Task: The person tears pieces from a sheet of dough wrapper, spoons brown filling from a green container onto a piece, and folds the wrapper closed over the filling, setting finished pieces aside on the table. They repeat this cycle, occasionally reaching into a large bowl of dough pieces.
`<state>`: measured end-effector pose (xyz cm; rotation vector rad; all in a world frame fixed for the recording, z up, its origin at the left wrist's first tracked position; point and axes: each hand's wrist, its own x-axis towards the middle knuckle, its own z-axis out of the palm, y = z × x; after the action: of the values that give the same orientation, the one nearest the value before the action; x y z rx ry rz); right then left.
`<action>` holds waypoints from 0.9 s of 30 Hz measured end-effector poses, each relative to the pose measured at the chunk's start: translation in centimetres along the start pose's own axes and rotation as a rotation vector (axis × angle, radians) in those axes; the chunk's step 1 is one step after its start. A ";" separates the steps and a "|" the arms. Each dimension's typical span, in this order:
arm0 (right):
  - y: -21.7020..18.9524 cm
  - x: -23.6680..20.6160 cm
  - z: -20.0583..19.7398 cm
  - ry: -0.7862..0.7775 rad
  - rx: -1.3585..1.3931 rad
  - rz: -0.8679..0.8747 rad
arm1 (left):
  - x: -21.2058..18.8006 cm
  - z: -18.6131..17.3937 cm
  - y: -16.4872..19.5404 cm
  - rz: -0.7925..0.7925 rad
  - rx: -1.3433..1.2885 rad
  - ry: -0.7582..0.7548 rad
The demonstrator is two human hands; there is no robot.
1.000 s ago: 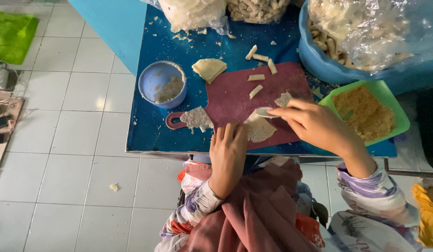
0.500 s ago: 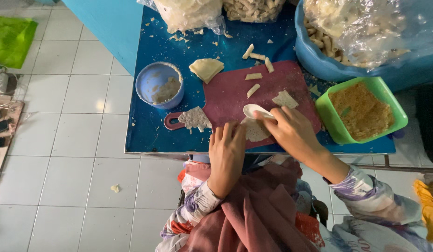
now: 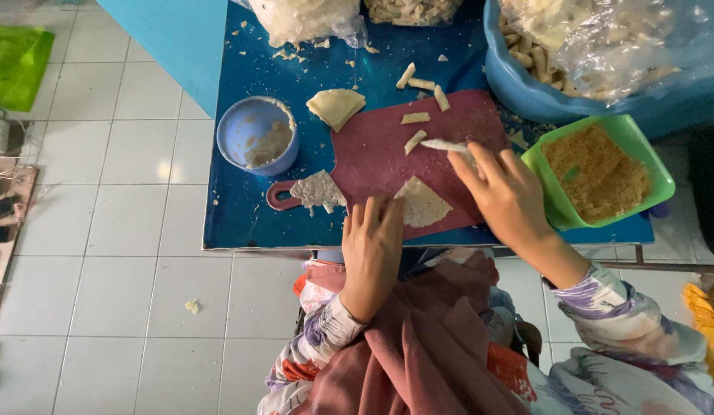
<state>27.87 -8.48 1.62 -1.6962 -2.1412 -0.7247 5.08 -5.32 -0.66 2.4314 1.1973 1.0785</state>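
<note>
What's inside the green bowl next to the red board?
The green bowl holds orange-brown crumbs, heaped nearly to the rim, with one tiny green speck on top. The crumbs hide the bottom, so anything under them cannot be seen.

maroon cutting board point(image 3: 387, 150), blue table point(image 3: 241, 215), light-blue bowl point(image 3: 235, 132), green tray point(image 3: 535, 165), pale tan wrappers point(image 3: 421, 204).

Your blue counter point(image 3: 241, 215) carries a maroon board point(image 3: 380, 154), a blue cup point(image 3: 257, 136), a green tub point(image 3: 560, 211), a blue basin point(image 3: 541, 96) and crumbs point(image 3: 284, 55).

Bare left hand point(image 3: 370, 253) and right hand point(image 3: 509, 196), white sleeves patterned purple and red, dusty-pink headscarf.
</note>
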 end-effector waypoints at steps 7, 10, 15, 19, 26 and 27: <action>-0.6 0.3 -0.6 -0.023 0.112 -0.030 | 0.2 0.2 0.0 0.003 0.055 0.030; -0.9 -0.1 -2.6 -0.006 0.212 -0.013 | 0.2 0.1 0.3 -0.050 0.059 0.020; 2.9 -2.5 -5.5 -0.020 0.225 0.230 | -0.1 0.0 0.2 -0.066 0.042 0.020; 9.1 -5.4 -5.2 -0.273 -0.152 0.420 | -0.4 0.1 -0.2 -0.089 -0.013 0.001; 12.5 -8.0 -0.2 -0.489 0.011 0.261 | -0.3 0.7 -0.2 -0.078 0.049 0.013; 12.7 -8.0 -0.4 -0.537 0.068 0.273 | -0.2 0.7 -0.3 -0.071 0.057 0.016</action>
<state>42.06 -13.03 0.12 -2.2783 -2.1422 -0.1211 5.35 -5.24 -1.41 2.4063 1.3269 1.0594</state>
